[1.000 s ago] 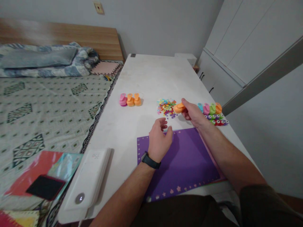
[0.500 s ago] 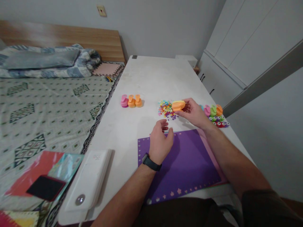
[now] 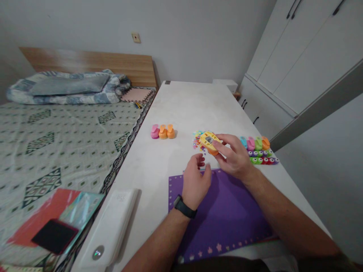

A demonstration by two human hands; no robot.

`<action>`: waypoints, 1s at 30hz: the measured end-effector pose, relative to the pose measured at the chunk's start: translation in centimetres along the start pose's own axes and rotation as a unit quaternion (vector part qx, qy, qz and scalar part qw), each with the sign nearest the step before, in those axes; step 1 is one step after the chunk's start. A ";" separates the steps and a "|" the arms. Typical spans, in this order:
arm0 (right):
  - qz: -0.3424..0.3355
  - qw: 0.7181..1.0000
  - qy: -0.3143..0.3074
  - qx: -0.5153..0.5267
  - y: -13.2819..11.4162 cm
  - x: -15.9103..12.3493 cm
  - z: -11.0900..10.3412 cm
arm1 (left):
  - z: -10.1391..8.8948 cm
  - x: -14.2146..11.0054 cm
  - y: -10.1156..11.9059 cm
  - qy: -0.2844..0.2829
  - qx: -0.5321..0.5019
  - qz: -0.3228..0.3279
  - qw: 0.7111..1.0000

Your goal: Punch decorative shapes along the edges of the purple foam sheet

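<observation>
An orange craft paper punch (image 3: 209, 142) is in my right hand (image 3: 234, 155), its yellow underside with a metal die turned up toward me. Beneath and behind it lies a small heap of colourful paper cut-outs (image 3: 196, 140), partly hidden by the punch. My left hand (image 3: 196, 180), with a dark watch at the wrist, hovers over the upper left of the purple sheet (image 3: 227, 211). Its fingers are half curled, thumb apart, and nothing is in it. Small shapes are punched along the sheet's left and bottom edges.
Three punches (image 3: 162, 132), pink and orange, stand left of the heap. At the right edge are more punches (image 3: 258, 143) and rows of small punches with eyes (image 3: 263, 160). A white device (image 3: 110, 226) lies front left. A phone (image 3: 55, 235) rests on paper packs on the bed.
My right hand has turned the orange punch over, so its yellow underside now shows. My left hand keeps its half-curled pose. The camera view has tilted upward.
</observation>
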State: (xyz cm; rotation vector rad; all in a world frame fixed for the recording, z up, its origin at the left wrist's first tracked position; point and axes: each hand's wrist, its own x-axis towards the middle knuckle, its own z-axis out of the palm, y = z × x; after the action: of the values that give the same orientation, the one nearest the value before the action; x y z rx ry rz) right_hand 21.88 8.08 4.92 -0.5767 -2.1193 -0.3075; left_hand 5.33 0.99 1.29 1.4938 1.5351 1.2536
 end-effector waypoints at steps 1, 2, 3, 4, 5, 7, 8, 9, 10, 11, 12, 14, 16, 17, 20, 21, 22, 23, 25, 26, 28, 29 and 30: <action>-0.007 1.000 0.013 -0.005 -0.1 0.0 0.0 | 0.0 0.0 0.0 0.000 0.001 0.000 1.000; -0.010 1.000 0.022 -0.010 -0.2 0.0 0.1 | 0.0 0.0 0.0 0.000 0.003 -0.001 1.000; -0.012 0.999 0.029 -0.016 -0.4 0.0 0.1 | 0.0 0.0 0.1 -0.001 0.005 -0.001 1.000; -0.014 0.999 0.035 -0.022 -0.5 0.0 0.0 | 0.0 0.1 0.1 -0.001 0.008 -0.001 1.000; -0.016 0.999 0.040 -0.026 -0.7 0.0 -0.1 | -0.1 0.1 0.1 -0.001 0.009 -0.001 1.000; -0.022 0.998 0.048 -0.032 -0.9 0.0 -0.2 | -0.1 0.1 0.1 0.000 0.009 0.001 1.000; -0.026 0.998 0.051 -0.032 -1.0 0.0 -0.3 | 0.0 0.1 0.1 0.001 0.009 0.002 1.000; -0.029 0.998 0.052 -0.031 -1.1 -0.1 -0.3 | 0.0 0.1 0.1 0.001 0.009 0.002 1.000; -0.032 0.998 0.051 -0.032 -1.2 -0.1 -0.4 | 0.0 0.1 0.0 0.000 0.009 0.002 1.000; -0.034 0.998 0.050 -0.032 -1.2 -0.1 -0.4 | 0.0 0.1 0.0 -0.001 0.009 0.002 1.000; -0.036 0.998 0.048 -0.033 -1.2 -0.1 -0.5 | 0.0 0.1 0.0 -0.001 0.009 0.001 1.000; -0.038 0.998 0.048 -0.034 -1.2 -0.2 -0.5 | 0.1 0.1 0.0 -0.001 0.008 -0.004 1.000; -0.042 0.997 0.049 -0.033 -1.3 -0.2 -0.5 | 0.1 0.0 0.0 0.000 0.006 -0.006 1.000; -0.043 0.997 0.049 -0.032 -1.3 -0.2 -0.5 | 0.1 0.0 -0.1 0.000 0.005 -0.007 1.000; -0.046 0.997 0.051 -0.028 -1.4 -0.2 -0.5 | 0.1 -0.1 -0.1 0.000 0.005 -0.004 1.000; -0.047 0.997 0.053 -0.027 -1.4 -0.2 -0.5 | 0.1 -0.1 -0.2 0.000 0.005 -0.004 1.000; -0.047 0.997 0.054 -0.028 -1.5 -0.1 -0.5 | 0.1 -0.1 -0.2 0.000 0.005 -0.005 1.000; -0.047 0.997 0.055 -0.030 -1.5 -0.1 -0.6 | 0.1 -0.1 -0.2 0.000 0.006 -0.006 1.000; -0.043 0.997 0.056 -0.039 -1.5 -0.1 -0.6 | 0.1 0.0 -0.3 -0.001 0.006 -0.006 1.000; -0.038 0.997 0.057 -0.045 -1.4 -0.1 -0.6 | 0.1 0.0 -0.3 -0.003 0.007 -0.005 1.000; -0.023 0.996 0.060 -0.054 -1.4 0.1 -0.5 | 0.1 0.0 -0.3 -0.005 0.005 -0.002 1.000; -0.013 0.997 0.061 -0.051 -1.4 0.1 -0.4 | 0.1 0.0 -0.2 -0.005 0.003 -0.001 1.000; -0.001 0.997 0.060 -0.042 -1.4 0.2 -0.4 | 0.1 0.0 -0.2 -0.005 0.000 -0.001 1.000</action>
State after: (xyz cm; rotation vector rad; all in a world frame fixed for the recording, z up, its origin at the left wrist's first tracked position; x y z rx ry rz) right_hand 21.36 6.79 5.33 -0.5906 -1.9982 -0.4233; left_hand 5.34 1.06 1.08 1.4963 1.5291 1.2443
